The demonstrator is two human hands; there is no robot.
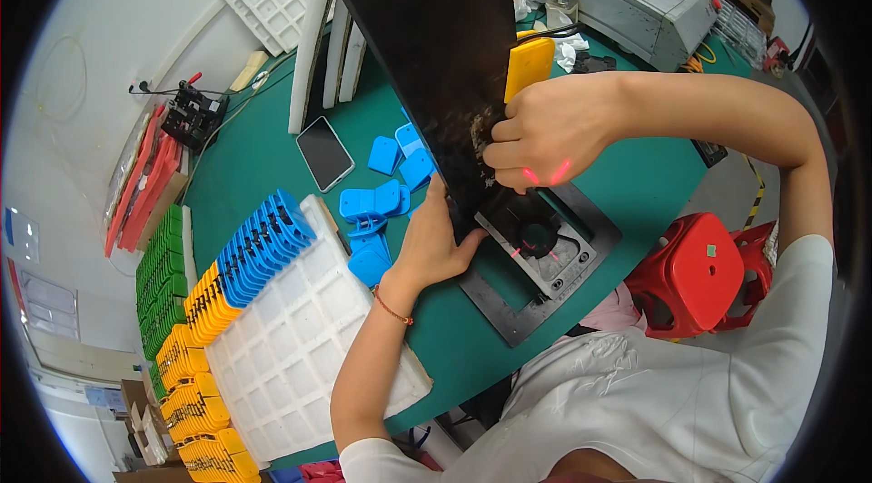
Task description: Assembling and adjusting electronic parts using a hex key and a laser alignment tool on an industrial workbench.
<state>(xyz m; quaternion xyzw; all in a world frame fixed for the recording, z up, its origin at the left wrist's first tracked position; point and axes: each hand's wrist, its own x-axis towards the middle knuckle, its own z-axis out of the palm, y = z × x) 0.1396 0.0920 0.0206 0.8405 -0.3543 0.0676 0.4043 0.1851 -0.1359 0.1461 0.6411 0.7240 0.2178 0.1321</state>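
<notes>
My right hand (559,133) is closed, knuckles up, over the far end of a metal fixture (575,258) with a round dark opening. Anything between its fingertips is hidden. Two red light lines fall on its fingers, and red light also marks the fixture. My left hand (431,242) rests at the fixture's left side against a tall black machine column (436,47). Its thumb and forefinger are spread; the other fingers are mostly hidden. The fixture sits on a dark flat frame (509,324). Loose blue plastic pieces (371,201) lie left of the column.
A white grid tray (291,356) lies left of my left forearm, beside rows of blue (263,247), yellow (195,397) and green pieces (162,292). A phone (325,153) lies farther back. A yellow part (529,65) stands behind my right hand. Red stools (686,274) stand at the right.
</notes>
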